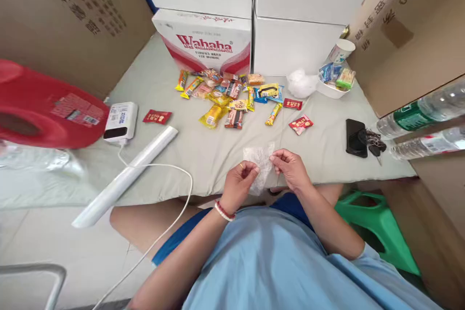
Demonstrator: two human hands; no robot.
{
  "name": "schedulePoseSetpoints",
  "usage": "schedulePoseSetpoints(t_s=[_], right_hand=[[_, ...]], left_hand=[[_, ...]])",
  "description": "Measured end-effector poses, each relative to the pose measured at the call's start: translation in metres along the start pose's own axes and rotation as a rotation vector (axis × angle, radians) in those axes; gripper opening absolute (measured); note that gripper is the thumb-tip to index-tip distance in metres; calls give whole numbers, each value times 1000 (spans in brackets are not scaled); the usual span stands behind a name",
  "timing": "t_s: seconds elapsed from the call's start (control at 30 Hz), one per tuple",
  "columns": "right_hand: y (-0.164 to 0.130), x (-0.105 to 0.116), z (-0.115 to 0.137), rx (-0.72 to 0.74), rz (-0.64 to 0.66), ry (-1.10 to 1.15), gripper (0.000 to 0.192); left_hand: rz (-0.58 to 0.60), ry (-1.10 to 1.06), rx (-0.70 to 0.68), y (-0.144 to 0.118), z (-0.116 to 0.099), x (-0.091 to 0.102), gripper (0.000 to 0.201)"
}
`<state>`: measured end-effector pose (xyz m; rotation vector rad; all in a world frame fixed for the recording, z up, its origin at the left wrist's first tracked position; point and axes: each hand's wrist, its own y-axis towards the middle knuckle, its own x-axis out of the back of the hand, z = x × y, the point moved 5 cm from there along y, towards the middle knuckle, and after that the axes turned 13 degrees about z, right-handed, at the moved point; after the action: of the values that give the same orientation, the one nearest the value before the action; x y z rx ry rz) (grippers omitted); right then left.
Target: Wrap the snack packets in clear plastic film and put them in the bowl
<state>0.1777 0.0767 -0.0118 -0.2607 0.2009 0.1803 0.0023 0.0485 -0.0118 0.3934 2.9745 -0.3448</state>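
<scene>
A clear plastic bag, thin and crinkled, hangs between my two hands at the table's front edge. My left hand pinches its left side between thumb and fingers. On the bag's right upper edge, my right hand has thumb and forefinger pressed together. The bag looks flat, and I make out nothing inside it. Beyond my hands lies a spread of small wrapped snacks, among them a yellow packet, a brown-and-pink packet and a red-and-pink packet.
A Wahaba-like printed carton stands behind the snacks. To the right are a white bowl of packets, a crumpled white bag, a phone and bottles. Leftward lie a white roll, a cabled white device and a red jug.
</scene>
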Motion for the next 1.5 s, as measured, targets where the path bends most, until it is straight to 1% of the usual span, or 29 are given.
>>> schedulePoseSetpoints(t_s=[0.17, 0.23, 0.3, 0.4, 0.47, 0.57, 0.63, 0.7, 0.73, 0.77, 0.8, 0.87, 0.9, 0.93, 0.97, 1.0, 1.07, 1.1, 1.17, 1.23, 1.3, 1.37, 1.4, 1.43, 1.47, 1.5], right_hand=[[-4, 19, 11, 14, -11, 40, 39], [-6, 30, 16, 21, -28, 42, 39], [-9, 43, 21, 26, -53, 23, 39], [-14, 65, 21, 28, -88, -42, 39], [-16, 76, 17, 24, -97, -117, 38], [-18, 87, 13, 20, -109, -319, 35], [-23, 88, 21, 93, -185, -548, 30], [-32, 80, 37, 246, -298, -776, 24], [-36, 71, 45, 330, -322, -858, 21], [-40, 59, 51, 412, -297, -917, 18], [-42, 44, 55, 488, -221, -967, 17], [-42, 11, 54, 596, 31, -1092, 16], [-42, -4, 48, 621, 160, -1173, 23], [-40, -15, 40, 625, 260, -1260, 30], [-37, -23, 31, 614, 328, -1339, 34], [-33, -28, 22, 590, 370, -1400, 32], [-25, -29, 9, 543, 409, -1451, 14], [-22, -28, 5, 524, 416, -1444, 9], [-19, -25, 5, 505, 413, -1383, 15], [-19, -26, 10, 517, 400, -1322, 18], [-22, -33, 12, 561, 403, -1323, 22], [-23, -44, 8, 605, 404, -1401, 35], [-22, -50, 4, 618, 396, -1444, 33], [-20, -54, 0, 623, 388, -1473, 25], [-18, -57, -3, 622, 381, -1479, 17], [-16, -59, -5, 619, 379, -1458, 15]], left_hand=[[-159, -171, -44, -1, -3, 31, 38], [-222, -233, -75, -2, -5, 47, 40], [-302, -232, -100, -5, -5, 66, 41], [-434, -72, -94, -9, -2, 94, 35], [-499, 62, -86, -10, 2, 106, 29], [-538, 197, -66, -9, 10, 112, 23], [-560, 269, -66, -9, 14, 110, 22], [-575, 327, -94, -8, 15, 107, 22], [-577, 348, -112, -8, 15, 106, 22], [-577, 366, -127, -8, 15, 104, 23], [-577, 380, -138, -7, 14, 103, 23], [-582, 397, -153, -7, 13, 102, 23], [-585, 399, -160, -6, 13, 101, 24], [-586, 398, -168, -6, 12, 101, 24], [-587, 395, -175, -6, 12, 100, 25], [-586, 391, -181, -6, 11, 99, 26], [-584, 379, -188, -7, 11, 98, 27], [-583, 373, -189, -7, 11, 98, 27], [-583, 359, -189, -7, 13, 98, 27], [-584, 343, -190, -6, 15, 99, 27], [-584, 323, -192, -5, 17, 98, 28], [-576, 291, -187, -3, 19, 96, 27], [-569, 268, -181, -3, 20, 95, 27], [-561, 240, -174, -2, 20, 94, 27], [-554, 210, -167, -2, 20, 93, 27], [-547, 178, -163, -2, 19, 92, 27]])
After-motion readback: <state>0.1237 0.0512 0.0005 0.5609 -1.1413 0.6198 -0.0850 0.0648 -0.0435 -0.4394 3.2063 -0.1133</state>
